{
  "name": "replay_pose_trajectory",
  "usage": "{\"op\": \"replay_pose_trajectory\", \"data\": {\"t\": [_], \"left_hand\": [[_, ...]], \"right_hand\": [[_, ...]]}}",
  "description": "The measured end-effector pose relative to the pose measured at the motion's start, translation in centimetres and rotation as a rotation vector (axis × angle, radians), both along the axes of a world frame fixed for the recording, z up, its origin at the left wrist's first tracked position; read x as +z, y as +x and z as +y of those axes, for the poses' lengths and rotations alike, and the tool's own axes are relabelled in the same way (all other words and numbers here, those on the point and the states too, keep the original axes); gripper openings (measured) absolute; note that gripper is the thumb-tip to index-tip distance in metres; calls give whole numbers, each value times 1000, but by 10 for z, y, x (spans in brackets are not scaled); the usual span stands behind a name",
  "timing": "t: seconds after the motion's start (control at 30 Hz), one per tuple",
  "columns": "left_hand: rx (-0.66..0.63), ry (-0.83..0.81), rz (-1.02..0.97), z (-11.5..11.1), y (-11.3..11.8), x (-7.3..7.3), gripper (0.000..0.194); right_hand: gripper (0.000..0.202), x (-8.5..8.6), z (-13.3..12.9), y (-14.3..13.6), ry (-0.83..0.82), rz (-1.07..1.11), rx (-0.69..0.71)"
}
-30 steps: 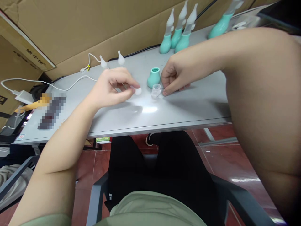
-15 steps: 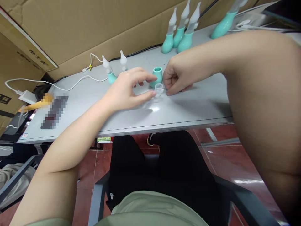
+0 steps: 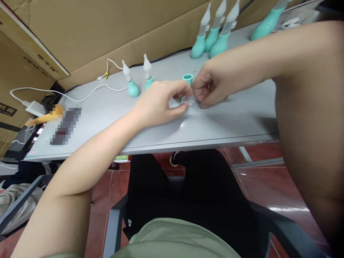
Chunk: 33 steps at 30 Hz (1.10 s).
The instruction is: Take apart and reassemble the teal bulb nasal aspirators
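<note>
A small clear plastic piece [image 3: 187,100] sits at the fingertips of my left hand [image 3: 168,98], whose thumb and fingers close round it. Just to its right is my right hand [image 3: 212,86], fingers curled and pressed together near the piece; what they hold, if anything, is hidden. Behind both hands an open-mouthed teal bulb [image 3: 187,79] stands upright, its lower part mostly covered by my fingers. To the left stand two small teal bulbs with white pointed tips, one [image 3: 133,88] in full view and the other [image 3: 149,82] partly behind my left hand.
Several taller teal bulbs with clear tubes [image 3: 198,46] stand at the back of the grey table [image 3: 150,141] near a cardboard wall [image 3: 107,28]. One more bulb [image 3: 268,24] lies tilted at the back right. A white cable [image 3: 88,96] and a blurred dark object [image 3: 66,125] lie left.
The view has shifted, moving the table items slightly to the right in the picture. My left thumb and fingers have closed in round the clear piece.
</note>
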<state>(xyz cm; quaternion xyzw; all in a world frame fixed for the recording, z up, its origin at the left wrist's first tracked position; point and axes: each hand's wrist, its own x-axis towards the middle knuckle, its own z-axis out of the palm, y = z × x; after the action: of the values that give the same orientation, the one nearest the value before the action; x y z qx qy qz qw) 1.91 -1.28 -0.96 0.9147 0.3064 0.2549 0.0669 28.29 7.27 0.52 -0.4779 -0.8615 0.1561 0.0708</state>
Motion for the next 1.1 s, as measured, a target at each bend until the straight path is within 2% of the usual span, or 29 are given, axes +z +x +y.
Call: {"op": "replay_pose_trajectory", "data": {"t": [0.03, 0.07, 0.1, 0.17, 0.27, 0.37, 0.5, 0.63, 0.73, 0.87, 0.97, 1.1], "left_hand": [[3, -6, -27, 0, -2, 0, 20], [4, -5, -62, 1, -5, 0, 17], [10, 4, -105, 2, -8, 0, 12], [40, 33, -211, 7, -16, 0, 12], [92, 38, -362, 20, -29, -2, 31], [100, -21, -466, 36, -42, -5, 46], [108, -168, -513, 48, -52, -5, 61], [135, -280, -572, 43, -51, 2, 59], [143, -310, -559, 39, -50, 4, 62], [130, -319, -441, 41, -52, 1, 72], [103, -292, -418, 43, -52, -1, 69], [133, -286, -456, 41, -50, -1, 70]], "right_hand": [[20, 6, -5, -2, -117, -130, 33], [17, 13, -11, -4, -171, -170, 56], [17, 20, -17, -6, -163, -146, 61], [20, 33, -29, -9, -83, -20, 108], [20, 45, -46, -14, 37, 231, 216], [27, 49, -65, -27, 72, 516, 200], [34, 45, -81, -51, 30, 910, 107], [24, 35, -75, -63, -13, 1112, 177], [21, 27, -66, -66, -46, 1221, 219], [20, 20, -62, -70, -82, 1336, 257], [19, 19, -62, -73, -116, 1342, 256], [15, 18, -62, -76, -155, 1328, 259]]}}
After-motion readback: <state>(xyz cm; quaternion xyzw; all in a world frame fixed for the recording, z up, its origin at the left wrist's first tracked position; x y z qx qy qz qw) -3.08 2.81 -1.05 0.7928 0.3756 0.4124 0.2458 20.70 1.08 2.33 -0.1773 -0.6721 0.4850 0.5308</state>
